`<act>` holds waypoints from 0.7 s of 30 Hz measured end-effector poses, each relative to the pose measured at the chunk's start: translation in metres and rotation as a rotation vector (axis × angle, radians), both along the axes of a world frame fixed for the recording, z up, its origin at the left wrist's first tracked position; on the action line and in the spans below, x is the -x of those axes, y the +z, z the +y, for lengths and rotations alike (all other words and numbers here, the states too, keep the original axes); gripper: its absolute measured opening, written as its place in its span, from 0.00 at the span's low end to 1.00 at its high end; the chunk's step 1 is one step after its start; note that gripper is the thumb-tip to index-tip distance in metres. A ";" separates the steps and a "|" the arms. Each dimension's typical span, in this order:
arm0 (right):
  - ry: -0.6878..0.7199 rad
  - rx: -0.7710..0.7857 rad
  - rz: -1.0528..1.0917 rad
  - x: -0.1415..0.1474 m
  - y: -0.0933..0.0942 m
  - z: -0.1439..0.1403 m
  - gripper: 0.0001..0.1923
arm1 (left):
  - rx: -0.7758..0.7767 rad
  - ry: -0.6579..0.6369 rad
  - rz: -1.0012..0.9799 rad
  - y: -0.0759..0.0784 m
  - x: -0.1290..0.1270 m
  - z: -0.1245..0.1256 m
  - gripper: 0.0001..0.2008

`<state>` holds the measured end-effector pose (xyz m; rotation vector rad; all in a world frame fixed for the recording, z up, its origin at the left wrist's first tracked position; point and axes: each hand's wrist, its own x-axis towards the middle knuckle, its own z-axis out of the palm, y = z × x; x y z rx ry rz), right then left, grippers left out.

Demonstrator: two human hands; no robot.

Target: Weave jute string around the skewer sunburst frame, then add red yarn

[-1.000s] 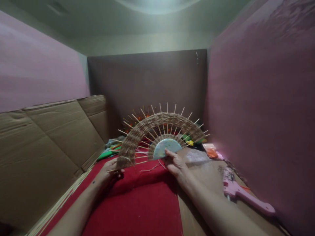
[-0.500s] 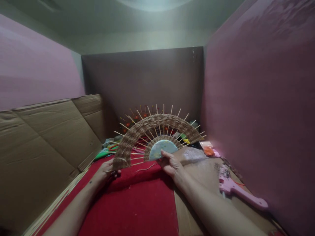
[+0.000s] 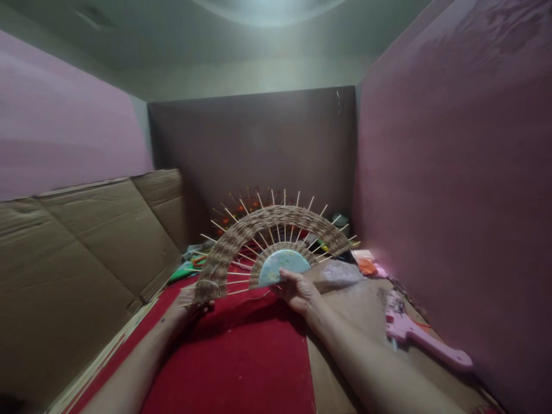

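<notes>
The left hand (image 3: 190,299) is gripping the lower left end of a half-round woven fan (image 3: 241,236), its fingers (image 3: 202,307) closing around the end of the woven band. The right hand (image 3: 297,290) is holding the fan at its hub, with the fingers clamped on the lower edge of the pale blue half-disc (image 3: 282,265) from which thin wooden sticks (image 3: 284,198) are spreading out through the weave. The fan is standing nearly upright between the two hands, just above a red cloth (image 3: 241,356) that is lying under both forearms. To the right of the right-hand fingers, a pink glue gun (image 3: 420,339) is lying on brown cardboard (image 3: 366,310), well apart from them. Left of the left-hand fingers, flattened cardboard sheets (image 3: 86,253) are leaning against the wall. Beyond the fan, bright scraps (image 3: 190,267) are lying in a heap, too dim to tell apart.
</notes>
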<state>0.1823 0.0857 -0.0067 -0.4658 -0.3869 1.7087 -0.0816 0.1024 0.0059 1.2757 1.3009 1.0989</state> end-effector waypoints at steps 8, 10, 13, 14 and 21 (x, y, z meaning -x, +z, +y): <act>0.018 0.002 -0.032 -0.001 0.001 -0.001 0.06 | -0.065 -0.029 -0.025 -0.006 0.003 0.003 0.14; 0.015 0.003 -0.035 -0.001 0.001 -0.001 0.07 | -0.069 -0.038 -0.027 -0.007 0.003 0.004 0.14; 0.007 0.008 -0.037 -0.003 0.001 -0.001 0.08 | -0.068 -0.041 -0.027 -0.009 0.003 0.005 0.16; 0.005 0.009 -0.037 -0.003 0.001 -0.001 0.08 | -0.069 -0.039 -0.028 -0.009 0.003 0.005 0.17; 0.000 0.017 -0.042 -0.005 0.000 -0.001 0.09 | -0.071 -0.062 -0.047 -0.016 0.003 0.012 0.19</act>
